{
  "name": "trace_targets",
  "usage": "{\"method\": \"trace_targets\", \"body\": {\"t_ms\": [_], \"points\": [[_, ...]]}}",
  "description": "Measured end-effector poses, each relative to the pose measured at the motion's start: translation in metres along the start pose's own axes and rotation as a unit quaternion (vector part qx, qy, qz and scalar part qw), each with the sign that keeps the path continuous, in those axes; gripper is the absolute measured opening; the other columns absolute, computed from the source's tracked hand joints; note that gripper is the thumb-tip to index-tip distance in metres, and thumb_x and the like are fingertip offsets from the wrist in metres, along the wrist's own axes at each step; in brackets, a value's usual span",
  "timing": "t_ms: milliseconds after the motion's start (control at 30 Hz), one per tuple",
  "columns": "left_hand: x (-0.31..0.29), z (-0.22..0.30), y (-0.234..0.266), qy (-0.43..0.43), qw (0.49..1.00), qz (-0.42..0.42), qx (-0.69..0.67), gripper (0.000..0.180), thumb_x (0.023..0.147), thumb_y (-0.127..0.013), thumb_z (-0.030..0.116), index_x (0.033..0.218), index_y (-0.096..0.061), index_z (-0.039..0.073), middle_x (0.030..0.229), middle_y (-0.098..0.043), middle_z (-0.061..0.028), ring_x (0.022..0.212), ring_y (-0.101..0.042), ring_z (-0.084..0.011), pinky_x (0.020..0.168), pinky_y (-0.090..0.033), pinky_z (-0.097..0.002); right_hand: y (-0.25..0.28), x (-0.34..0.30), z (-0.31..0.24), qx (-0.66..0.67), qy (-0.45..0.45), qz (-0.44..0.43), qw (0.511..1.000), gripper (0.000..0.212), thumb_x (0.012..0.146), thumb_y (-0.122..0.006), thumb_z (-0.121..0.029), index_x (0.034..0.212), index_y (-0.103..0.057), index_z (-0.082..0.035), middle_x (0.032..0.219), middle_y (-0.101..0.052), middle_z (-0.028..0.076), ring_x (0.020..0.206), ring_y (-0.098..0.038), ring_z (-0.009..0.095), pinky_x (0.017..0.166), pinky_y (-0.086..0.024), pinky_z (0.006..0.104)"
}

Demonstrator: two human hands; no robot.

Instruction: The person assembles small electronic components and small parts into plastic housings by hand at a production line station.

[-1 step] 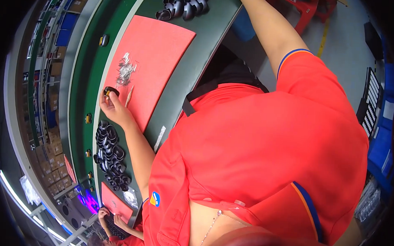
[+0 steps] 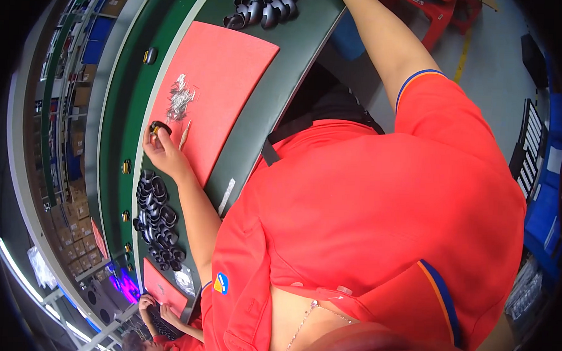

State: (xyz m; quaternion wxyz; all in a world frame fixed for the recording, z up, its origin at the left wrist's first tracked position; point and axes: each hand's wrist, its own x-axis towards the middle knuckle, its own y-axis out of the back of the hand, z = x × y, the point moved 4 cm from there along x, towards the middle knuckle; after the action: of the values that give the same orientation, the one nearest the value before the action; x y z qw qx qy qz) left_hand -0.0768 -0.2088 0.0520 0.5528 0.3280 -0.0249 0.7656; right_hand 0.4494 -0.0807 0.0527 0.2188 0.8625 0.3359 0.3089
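My left hand is closed round a small rounded black part with a yellow band, pinched between thumb and fingers above the edge of a pink mat. Just beyond it on the mat lies a loose heap of thin silvery pins. A slim, pointed, light-brown stick-like tool rests next to my wrist. My right forearm runs out of the top of the picture, so that hand is hidden.
A green conveyor belt carries several black-and-yellow parts. Curved glossy black shells are piled beside my left forearm and past the mat. Another person's hands work at a second pink mat. Red stools stand on the floor.
The parts on the belt have shifted very slightly toward the top of the picture. My left hand keeps its hold and has barely moved.
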Motion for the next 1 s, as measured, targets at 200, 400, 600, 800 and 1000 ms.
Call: {"method": "trace_targets", "body": {"t_ms": [200, 400, 600, 800, 1000], "points": [[-0.009, 0.025, -0.027, 0.026, 0.997, -0.017, -0.069, 0.033, 0.091, -0.055, 0.004, 0.123, -0.047, -0.002, 0.118, -0.047, -0.0117, 0.102, -0.054, -0.0195, 0.073, -0.062, -0.0397, -0.006, 0.010, 0.019, 0.042, -0.022, 0.037, 0.998, 0.039, 0.085, -0.059, -0.037, 0.115, -0.054, -0.011, 0.102, -0.065, 0.016, 0.099, -0.060, 0.035, 0.086, -0.047, 0.0440], [-0.006, 0.011, -0.006, -0.066, 0.991, 0.034, 0.110, 0.033, 0.086, -0.065, 0.010, 0.116, -0.056, 0.000, 0.112, -0.057, -0.0103, 0.096, -0.057, -0.0166, 0.073, -0.056, -0.0284, -0.023, 0.018, 0.020, 0.117, -0.005, 0.123, 0.985, 0.045, 0.086, -0.059, -0.031, 0.125, -0.050, -0.010, 0.111, -0.062, 0.017, 0.103, -0.058, 0.034, 0.088, -0.046, 0.0421], [-0.002, 0.018, -0.010, -0.087, 0.973, 0.083, 0.197, 0.034, 0.084, -0.068, 0.018, 0.112, -0.060, 0.001, 0.105, -0.063, -0.0121, 0.092, -0.063, -0.0205, 0.082, -0.050, -0.0315, -0.020, 0.033, 0.044, 0.097, 0.066, 0.160, 0.980, 0.032, 0.088, -0.058, -0.026, 0.113, -0.062, -0.006, 0.108, -0.059, 0.024, 0.099, -0.057, 0.038, 0.087, -0.046, 0.0417], [0.001, 0.009, -0.007, -0.068, 0.988, 0.095, 0.105, 0.035, 0.088, -0.066, 0.018, 0.116, -0.057, 0.001, 0.100, -0.062, -0.0060, 0.087, -0.060, -0.0110, 0.078, -0.048, -0.0239, -0.021, 0.033, 0.055, 0.210, 0.046, 0.186, 0.959, 0.033, 0.087, -0.062, -0.027, 0.108, -0.059, -0.003, 0.098, -0.066, 0.021, 0.093, -0.064, 0.032, 0.086, -0.047, 0.0403], [0.002, -0.007, 0.007, -0.054, 0.990, 0.121, 0.041, 0.033, 0.089, -0.064, 0.014, 0.116, -0.055, -0.002, 0.098, -0.060, -0.0065, 0.085, -0.059, -0.0096, 0.077, -0.048, -0.0213, -0.005, 0.010, 0.017, 0.228, 0.073, 0.094, 0.966, 0.034, 0.092, -0.050, -0.023, 0.108, -0.047, 0.007, 0.094, -0.057, 0.029, 0.081, -0.055, 0.040, 0.075, -0.044, 0.0460]]}}
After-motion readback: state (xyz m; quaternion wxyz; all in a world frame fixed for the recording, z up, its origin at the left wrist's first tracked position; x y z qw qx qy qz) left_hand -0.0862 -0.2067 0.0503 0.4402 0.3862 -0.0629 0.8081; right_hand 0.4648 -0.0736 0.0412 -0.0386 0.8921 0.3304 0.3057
